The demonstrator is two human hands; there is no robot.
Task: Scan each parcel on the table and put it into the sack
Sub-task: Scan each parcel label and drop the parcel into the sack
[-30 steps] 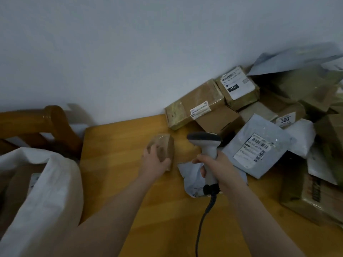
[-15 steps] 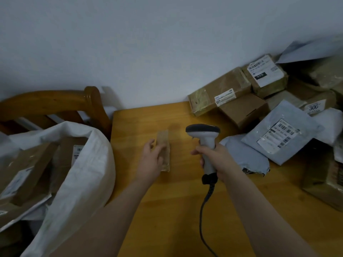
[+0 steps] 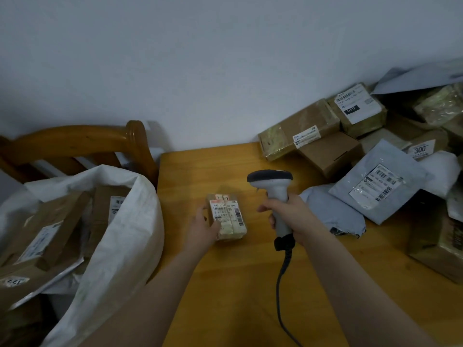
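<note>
**Small parcel label-up in my left hand, scanner held beside it**

From my seat I see the small parcel (image 3: 226,216) lying flat on the wooden table (image 3: 225,296), near its left edge, white barcode label facing up. My left hand (image 3: 204,230) holds it from its left side, thumb on top at the label's edge and fingers curled round the side. Just to the right, not touching the parcel, my right hand (image 3: 292,216) is wrapped round the handle of the scanner (image 3: 271,181), held upright with its dark head on top; the forefinger sticks out forward. The scanner's cable (image 3: 279,289) hangs from the handle toward the bottom of the view.

To the left the white sack (image 3: 130,234) gapes open against the table's edge, labelled brown boxes inside it. A wooden chair (image 3: 75,140) stands behind it. On the table's right side lies a heap of parcels (image 3: 325,136), brown boxes by the wall and a grey mailer (image 3: 375,186) in front.
</note>
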